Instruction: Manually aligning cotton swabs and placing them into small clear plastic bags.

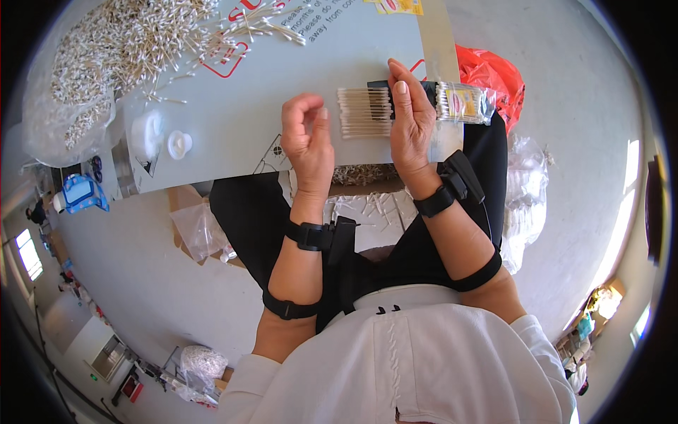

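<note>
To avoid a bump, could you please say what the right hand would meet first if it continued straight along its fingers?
The right hand would probably first meet the yellow printed material at the picture's top edge, though hand height is unclear; it might pass above.

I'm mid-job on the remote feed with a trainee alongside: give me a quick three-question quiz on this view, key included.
1. True or false: the loose swab pile is toward the left side of the table.
2. What colour is the opaque bag beyond the table's right edge? A blue; B red; C green.
3. What lies between the left hand and the right hand?

Key: 1 true; 2 B; 3 a row of cotton swabs.
</note>
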### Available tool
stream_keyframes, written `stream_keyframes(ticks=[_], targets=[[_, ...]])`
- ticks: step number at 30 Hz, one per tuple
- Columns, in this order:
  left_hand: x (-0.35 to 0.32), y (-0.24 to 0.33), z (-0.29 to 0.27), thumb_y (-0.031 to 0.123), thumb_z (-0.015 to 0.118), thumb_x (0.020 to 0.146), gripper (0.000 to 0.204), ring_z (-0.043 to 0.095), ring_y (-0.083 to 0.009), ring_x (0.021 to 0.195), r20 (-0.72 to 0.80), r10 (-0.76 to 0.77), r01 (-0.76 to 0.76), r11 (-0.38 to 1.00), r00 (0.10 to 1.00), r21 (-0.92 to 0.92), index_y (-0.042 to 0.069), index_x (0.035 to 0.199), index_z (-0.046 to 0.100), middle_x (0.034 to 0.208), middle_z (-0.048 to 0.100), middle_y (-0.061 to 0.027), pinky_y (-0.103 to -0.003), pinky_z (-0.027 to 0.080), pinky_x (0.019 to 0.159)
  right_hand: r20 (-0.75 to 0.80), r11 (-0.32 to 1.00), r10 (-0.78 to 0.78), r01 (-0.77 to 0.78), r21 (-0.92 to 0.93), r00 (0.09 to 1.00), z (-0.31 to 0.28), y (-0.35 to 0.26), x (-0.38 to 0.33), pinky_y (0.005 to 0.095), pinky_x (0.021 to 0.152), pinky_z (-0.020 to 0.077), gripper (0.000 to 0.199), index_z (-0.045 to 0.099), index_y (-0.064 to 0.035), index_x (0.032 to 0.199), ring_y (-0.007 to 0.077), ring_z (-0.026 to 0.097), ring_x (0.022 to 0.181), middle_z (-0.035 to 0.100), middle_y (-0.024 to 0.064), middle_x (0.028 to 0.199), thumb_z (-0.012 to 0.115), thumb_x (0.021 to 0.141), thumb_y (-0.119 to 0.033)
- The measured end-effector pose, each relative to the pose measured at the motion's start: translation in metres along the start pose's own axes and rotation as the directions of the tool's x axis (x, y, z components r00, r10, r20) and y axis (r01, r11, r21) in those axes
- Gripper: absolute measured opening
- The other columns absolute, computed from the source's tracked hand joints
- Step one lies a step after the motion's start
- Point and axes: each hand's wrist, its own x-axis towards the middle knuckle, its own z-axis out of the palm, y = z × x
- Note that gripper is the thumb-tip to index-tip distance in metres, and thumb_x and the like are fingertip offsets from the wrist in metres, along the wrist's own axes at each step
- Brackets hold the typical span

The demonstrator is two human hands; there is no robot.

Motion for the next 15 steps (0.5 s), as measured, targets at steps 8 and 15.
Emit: stream_keyframes(ticks=[8,15], targets=[[0.002,0.019,-0.018,-0.004,0.068,0.072,0.012,0.057,-0.0260,0.079,0.282,-0.041,-0.106,0.868,0.958,0.485,0.005,0.078,0.062,0.078,0.057,-0.0059,-0.038,0.047,0.069,0.437,0.763,-0.166,0.396,-0.511,0.884,-0.027,-0.028,-0.014,0.0359,0.064,0.0483,0.013,0.063,-0.0066,0.083,0.0265,0.058,0.074,0.057,0.0071,0.080,0.072,0.074,-0.004],[0.001,0.020,-0.015,0.002,0.073,0.071,0.010,0.056,-0.0256,0.076,0.341,0.054,-0.250,0.786,0.939,0.565,0.006,0.076,0.065,0.074,0.057,-0.0040,-0.039,0.045,0.069,0.574,0.573,-0.219,0.580,-0.579,0.789,-0.023,-0.018,-0.017,0.0393,0.065,0.0473,0.010,0.057,-0.0071,0.075,0.0270,0.056,0.075,0.053,0.0066,0.077,0.067,0.072,-0.006]])
